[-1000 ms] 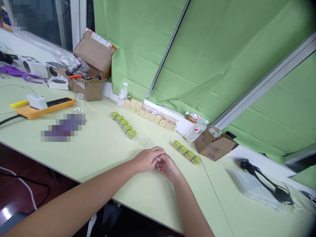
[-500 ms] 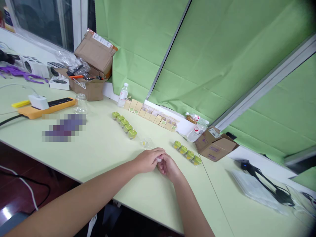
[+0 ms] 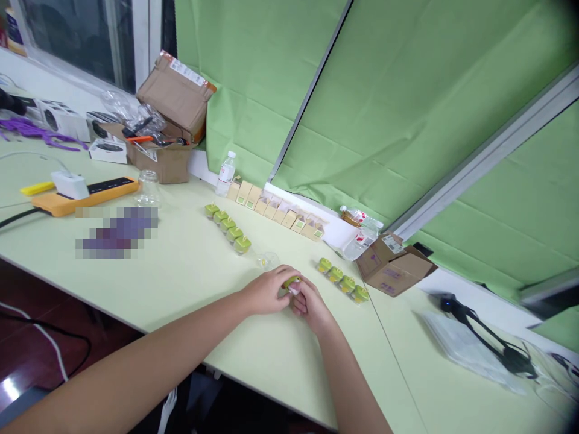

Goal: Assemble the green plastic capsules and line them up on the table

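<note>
Both hands meet over the table around a small green-topped piece that looks like a lid, with a whitish part showing below. My left hand curls its fingers round the left side of this lid. On the other side my right hand pinches it near the white part. Just beyond the fingers lies a clear plastic cup with a bit of yellow in it. A row of small green-lidded cups stands to the upper left, and another row of green-lidded cups to the right.
Small cardboard boxes line the wall beside a water bottle. An open carton and bottles stand right; a black headset lies farther. Left are an orange power strip, a clear jar and a larger carton.
The hands have parted slightly and turned, so the green top of the held piece now shows between the fingers. The cups and boxes have stayed put.
</note>
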Demonstrator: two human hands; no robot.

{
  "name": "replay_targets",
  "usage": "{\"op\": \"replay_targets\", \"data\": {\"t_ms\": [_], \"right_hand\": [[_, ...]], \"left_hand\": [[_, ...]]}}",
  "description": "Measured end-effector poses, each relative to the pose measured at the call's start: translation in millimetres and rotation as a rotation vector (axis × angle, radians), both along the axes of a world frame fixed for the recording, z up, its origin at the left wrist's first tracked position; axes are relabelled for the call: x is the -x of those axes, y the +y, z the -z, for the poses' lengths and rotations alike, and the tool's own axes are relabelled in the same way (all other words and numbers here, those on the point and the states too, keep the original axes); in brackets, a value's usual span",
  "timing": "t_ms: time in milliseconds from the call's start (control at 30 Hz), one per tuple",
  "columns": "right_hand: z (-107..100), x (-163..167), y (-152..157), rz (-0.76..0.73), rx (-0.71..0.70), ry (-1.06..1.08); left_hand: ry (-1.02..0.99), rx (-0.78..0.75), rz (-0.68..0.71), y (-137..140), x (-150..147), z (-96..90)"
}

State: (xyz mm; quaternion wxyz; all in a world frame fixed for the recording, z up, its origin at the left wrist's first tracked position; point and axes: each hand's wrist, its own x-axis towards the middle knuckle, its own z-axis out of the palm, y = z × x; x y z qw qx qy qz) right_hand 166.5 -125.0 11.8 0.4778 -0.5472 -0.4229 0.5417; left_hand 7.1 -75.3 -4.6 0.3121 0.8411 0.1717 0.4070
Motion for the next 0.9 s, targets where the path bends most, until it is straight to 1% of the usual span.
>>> {"op": "replay_targets", "data": {"t_ms": [67,133,233,333,500,633,700,833,900], "right_hand": [[-1.7,1.3,0.4,-0.002,-0.018,-0.006],[-2.8,2.5,0.7,0.023,-0.029,-0.055],[-2.8,3.7,1.5,0.083,-0.05,-0.218],[-0.2,3.0,2.4,0.11,-0.104,-0.348],[4.0,-0.6,1.8,0.104,-0.197,-0.486],[1.1,-0.3,-2.1,0.161,-0.329,-0.755],[-0.8,0.4,-3.8,0.178,-0.368,-0.847],[-0.7,-0.4,-4.8,0.17,-0.37,-0.902],[0.8,-1.3,-4.4,0.164,-0.367,-0.885]], "left_hand": [[0.002,0.009,-0.017,1.5,-1.0,1.7],[0.008,0.013,-0.04,3.2,-2.1,3.9],[0.012,0.038,-0.105,5.7,-3.3,6.8],[0.004,0.059,-0.149,7.8,-3.8,8.5],[0.013,0.064,-0.146,8.8,-2.8,9.0],[0.023,0.06,-0.137,7.4,-2.7,7.0],[0.015,0.047,-0.136,7.2,-3.3,6.5],[0.019,0.066,-0.127,8.3,-3.8,7.5],[0.029,0.088,-0.14,8.9,-3.4,8.1]]}}
